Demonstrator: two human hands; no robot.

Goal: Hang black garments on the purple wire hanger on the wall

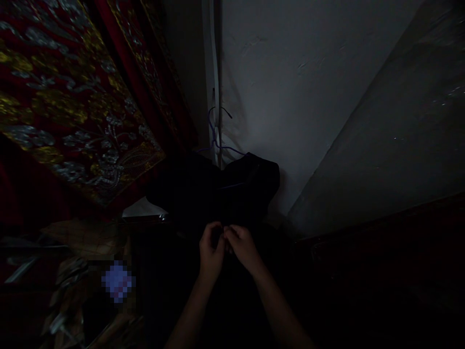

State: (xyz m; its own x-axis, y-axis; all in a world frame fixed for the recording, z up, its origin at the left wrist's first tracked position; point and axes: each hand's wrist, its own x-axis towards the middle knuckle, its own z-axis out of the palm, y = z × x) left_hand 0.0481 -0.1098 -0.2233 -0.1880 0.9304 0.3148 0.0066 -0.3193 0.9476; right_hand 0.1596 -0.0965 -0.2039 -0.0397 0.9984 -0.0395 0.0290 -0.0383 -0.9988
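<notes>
A black garment (250, 179) hangs on a thin purplish wire hanger (232, 149) in front of the wall corner. Low on its front, my left hand (211, 247) and my right hand (238, 242) meet with fingertips nearly touching. Both hands have their fingers curled into a pinch against the dark cloth. Whatever small part lies between the fingertips is too dark to make out. The lower part of the garment fades into black around my forearms.
At the upper left hangs a red cloth (87, 102) with gold and silver floral decoration. A light strip (214, 58) runs down the wall corner beside the grey wall (290, 87). Several cluttered, blurred items lie at the lower left, near a pixelated bluish patch (118, 281).
</notes>
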